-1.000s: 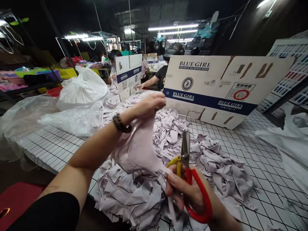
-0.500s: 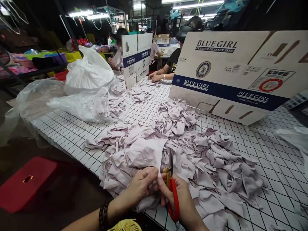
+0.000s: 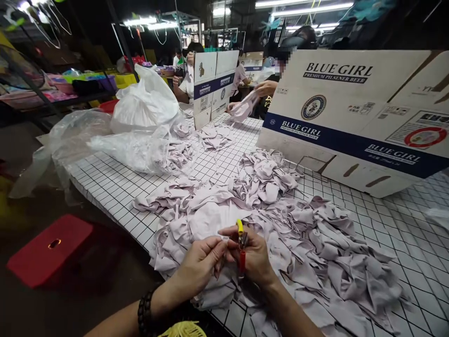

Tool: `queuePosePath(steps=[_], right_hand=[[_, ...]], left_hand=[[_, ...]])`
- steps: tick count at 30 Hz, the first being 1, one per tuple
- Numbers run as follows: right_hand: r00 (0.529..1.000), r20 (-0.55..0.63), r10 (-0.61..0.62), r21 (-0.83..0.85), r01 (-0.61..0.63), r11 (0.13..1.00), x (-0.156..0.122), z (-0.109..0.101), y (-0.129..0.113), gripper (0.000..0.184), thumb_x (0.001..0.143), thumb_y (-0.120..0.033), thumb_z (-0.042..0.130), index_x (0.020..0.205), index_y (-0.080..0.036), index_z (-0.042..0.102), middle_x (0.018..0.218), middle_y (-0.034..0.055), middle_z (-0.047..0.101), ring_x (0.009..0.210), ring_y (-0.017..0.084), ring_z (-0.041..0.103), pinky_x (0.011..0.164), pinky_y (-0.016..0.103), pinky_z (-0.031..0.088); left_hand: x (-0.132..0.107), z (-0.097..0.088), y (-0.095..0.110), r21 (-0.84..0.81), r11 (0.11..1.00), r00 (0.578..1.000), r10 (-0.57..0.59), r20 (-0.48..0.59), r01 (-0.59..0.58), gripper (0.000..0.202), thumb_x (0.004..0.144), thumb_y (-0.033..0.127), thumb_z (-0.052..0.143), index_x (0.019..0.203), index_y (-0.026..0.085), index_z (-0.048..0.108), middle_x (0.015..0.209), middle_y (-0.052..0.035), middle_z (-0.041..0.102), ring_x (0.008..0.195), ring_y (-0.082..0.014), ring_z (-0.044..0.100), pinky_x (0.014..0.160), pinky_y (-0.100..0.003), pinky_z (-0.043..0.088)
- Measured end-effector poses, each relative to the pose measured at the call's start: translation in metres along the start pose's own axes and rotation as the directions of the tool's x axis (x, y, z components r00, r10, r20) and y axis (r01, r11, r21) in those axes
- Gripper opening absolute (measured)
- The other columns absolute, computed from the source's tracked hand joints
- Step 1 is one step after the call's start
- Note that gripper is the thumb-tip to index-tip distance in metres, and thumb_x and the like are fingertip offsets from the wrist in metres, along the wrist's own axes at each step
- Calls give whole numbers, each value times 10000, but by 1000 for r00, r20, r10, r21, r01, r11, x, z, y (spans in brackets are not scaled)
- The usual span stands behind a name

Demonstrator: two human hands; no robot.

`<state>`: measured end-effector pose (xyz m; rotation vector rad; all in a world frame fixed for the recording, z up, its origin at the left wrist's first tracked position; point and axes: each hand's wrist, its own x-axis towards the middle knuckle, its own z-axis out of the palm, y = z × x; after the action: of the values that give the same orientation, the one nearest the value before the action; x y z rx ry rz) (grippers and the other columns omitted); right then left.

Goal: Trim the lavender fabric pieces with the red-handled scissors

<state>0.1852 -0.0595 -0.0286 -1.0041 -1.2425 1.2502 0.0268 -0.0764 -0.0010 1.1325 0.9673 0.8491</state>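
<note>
A heap of pale lilac fabric pieces covers the near part of a white gridded table. My left hand, with a dark bead bracelet on the wrist, pinches the edge of one lilac piece lying on the heap. My right hand is closed around red-handled scissors with a yellow tip, held right beside the left fingers at the fabric's edge. The blades are mostly hidden between my hands.
A large flattened "Blue Girl" carton stands along the table's right back; a smaller carton stands further off. Clear plastic bags lie at left. A red stool sits below the table edge. Other people handle fabric beyond.
My left hand came down from holding a piece up high to the heap at the table edge. The scissors turned from upright to tucked between both hands.
</note>
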Motion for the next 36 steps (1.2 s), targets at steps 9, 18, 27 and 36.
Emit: queuePosePath(steps=[9,18,27,36], right_hand=[[995,-97,34,-21,-36,999,15,9,4,233,714,-348,785,834,-193,660,792,41,710,637,153,617,609,263,511],[986,24,163,-608,-115,786,7,-26,-49,262,762,-423,708,820,-201,582,783,17,640,698,177,587,620,277,461],[983,123,137,-897,51,440,-9,-31,-67,240,779,-424,655,771,-223,525,748,8,595,664,185,559,596,290,427],[989,134,57,-911,100,400,-8,-23,-69,254,774,-433,661,741,-224,521,707,10,596,628,186,564,573,277,412]], left_hand=[[10,-14,9,326,908,941,316,-120,-263,301,932,378,526,859,180,740,1100,-135,606,1059,-256,579,797,-311,508],[24,-18,5,75,957,960,278,39,-280,299,971,356,466,888,135,649,728,-29,601,615,-122,619,637,-243,495],[28,-21,8,304,875,924,339,176,-378,315,990,270,405,746,147,559,739,-21,537,619,-102,566,618,-225,462],[27,-23,5,283,864,907,372,197,-416,254,981,258,416,799,148,556,757,-13,510,591,-94,540,564,-209,461]])
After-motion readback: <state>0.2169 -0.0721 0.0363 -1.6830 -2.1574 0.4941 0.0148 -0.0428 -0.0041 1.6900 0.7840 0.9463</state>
